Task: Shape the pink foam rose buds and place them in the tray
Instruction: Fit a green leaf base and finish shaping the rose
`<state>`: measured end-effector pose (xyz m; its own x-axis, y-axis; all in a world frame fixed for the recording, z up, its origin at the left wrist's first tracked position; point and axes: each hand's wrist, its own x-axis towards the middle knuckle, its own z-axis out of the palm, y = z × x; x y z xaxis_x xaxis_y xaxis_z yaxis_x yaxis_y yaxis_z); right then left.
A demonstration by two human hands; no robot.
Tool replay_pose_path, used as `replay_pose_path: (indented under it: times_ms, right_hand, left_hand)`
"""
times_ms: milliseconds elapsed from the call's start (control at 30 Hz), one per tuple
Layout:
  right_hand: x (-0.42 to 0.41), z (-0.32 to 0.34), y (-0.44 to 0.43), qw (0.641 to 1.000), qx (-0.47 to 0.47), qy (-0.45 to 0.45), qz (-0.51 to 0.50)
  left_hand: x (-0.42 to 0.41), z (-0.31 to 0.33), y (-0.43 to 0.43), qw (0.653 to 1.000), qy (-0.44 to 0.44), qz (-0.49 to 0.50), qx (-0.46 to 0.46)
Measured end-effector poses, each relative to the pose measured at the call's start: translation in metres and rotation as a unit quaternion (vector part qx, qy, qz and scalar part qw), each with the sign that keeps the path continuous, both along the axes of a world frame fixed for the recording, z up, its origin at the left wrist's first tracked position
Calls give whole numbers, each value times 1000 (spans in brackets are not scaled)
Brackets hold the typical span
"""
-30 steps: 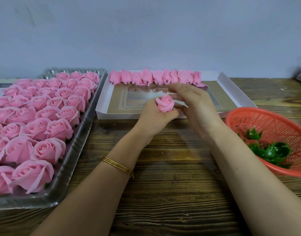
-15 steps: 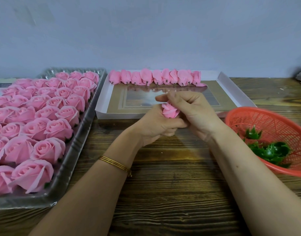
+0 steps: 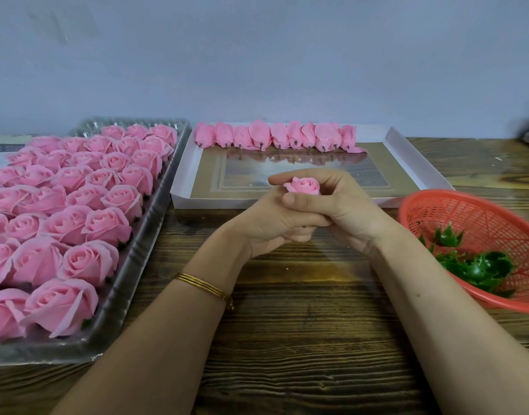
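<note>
Bud: we see one pink foam bud (image 3: 303,186) held upright above the desk's (image 3: 287,324) middle, just in front of the white tray's near rim, with only its top showing between the two hands.
Right hand: the right hand (image 3: 344,205) comes in from the right. Its fingers (image 3: 299,177) curl over the bud's far side and the thumb lies across the near side, so they are clamped on the bud.
Left hand: the left hand (image 3: 266,226) sits under and to the left of the bud. Its fingers are curled up round the bud's lower part, partly hidden by the right thumb.
White tray: the white tray (image 3: 418,163) lies far centre, with a row of buds (image 3: 275,136) along its far wall.
Clear tray: the clear tray (image 3: 137,259) lies at the left, packed with open pink roses (image 3: 77,205).
Basket: a red basket (image 3: 466,211) stands at the right, tilted, with green leafy pieces (image 3: 478,265) inside.
Wrist: we note a gold bangle (image 3: 203,284) on the left wrist.
</note>
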<state>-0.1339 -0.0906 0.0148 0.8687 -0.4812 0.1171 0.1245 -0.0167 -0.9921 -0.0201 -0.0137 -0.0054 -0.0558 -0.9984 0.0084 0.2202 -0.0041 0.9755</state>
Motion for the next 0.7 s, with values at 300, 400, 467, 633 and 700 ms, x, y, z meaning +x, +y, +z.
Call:
replay_pose_path:
  times_ms: [300,400,467,633,700]
  right_hand:
    - [-1,5,-3,996,84,-5,-40]
    - [2,6,-3,986,68,-35,-150]
    - [3,6,-1,983,44,-51,-172]
    - [3,6,-1,990,26,-63,-121]
    - [3,6,1,993,13,-52,-105]
  left_hand:
    - [0,-3,-2,999,-40,7,-3]
    - [0,-5,-2,998,-53,25,1]
    - [-1,-5,-2,998,-57,33,3]
    - [-1,-4,-2,997,-60,39,-6]
    - [-1,-5,-4,998,-58,39,-9]
